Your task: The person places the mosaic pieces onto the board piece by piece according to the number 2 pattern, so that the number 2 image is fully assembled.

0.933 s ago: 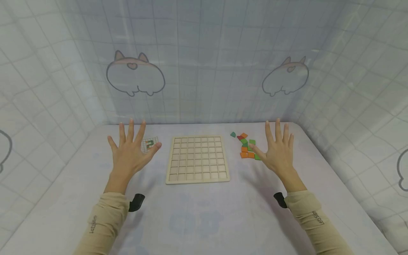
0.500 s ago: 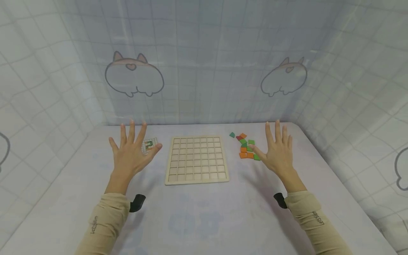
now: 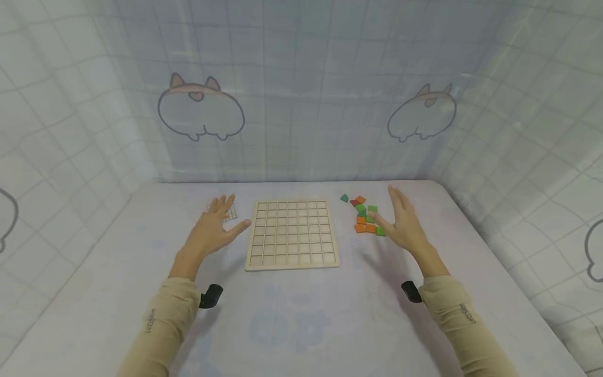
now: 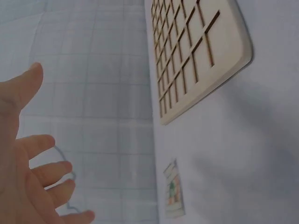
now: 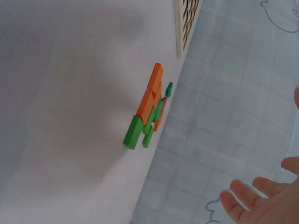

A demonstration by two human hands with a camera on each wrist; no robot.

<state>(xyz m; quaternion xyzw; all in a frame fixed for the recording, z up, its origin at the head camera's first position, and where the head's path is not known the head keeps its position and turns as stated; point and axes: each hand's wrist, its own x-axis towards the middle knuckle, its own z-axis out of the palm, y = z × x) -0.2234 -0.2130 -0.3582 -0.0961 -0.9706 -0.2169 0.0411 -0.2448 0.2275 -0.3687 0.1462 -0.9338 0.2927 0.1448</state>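
Observation:
Above the table's left side my left hand (image 3: 210, 230) hovers with fingers extended and thumb apart, holding nothing. Behind its fingers lies a small gridded pattern card (image 3: 230, 212), partly covered in the head view; the card (image 4: 174, 192) also shows in the left wrist view. A pale wooden grid board (image 3: 293, 234) lies flat between the hands with bare squares. My right hand (image 3: 404, 225), fingers straight and holding nothing, hangs in the air just right of a loose group of green, orange and red tiles (image 3: 370, 229). Those tiles (image 5: 145, 106) appear edge-on in the right wrist view.
A white table (image 3: 301, 319) carries everything. Gridded curtains (image 3: 301, 104) with cartoon animal outlines stand at the back and both sides. A dark teal tile (image 3: 344, 198) lies a little apart from the others, toward the back.
Both hands have turned from spread, palm-down poses to more sideways ones. The left hand has moved right, toward the board. Board and tiles stay in place.

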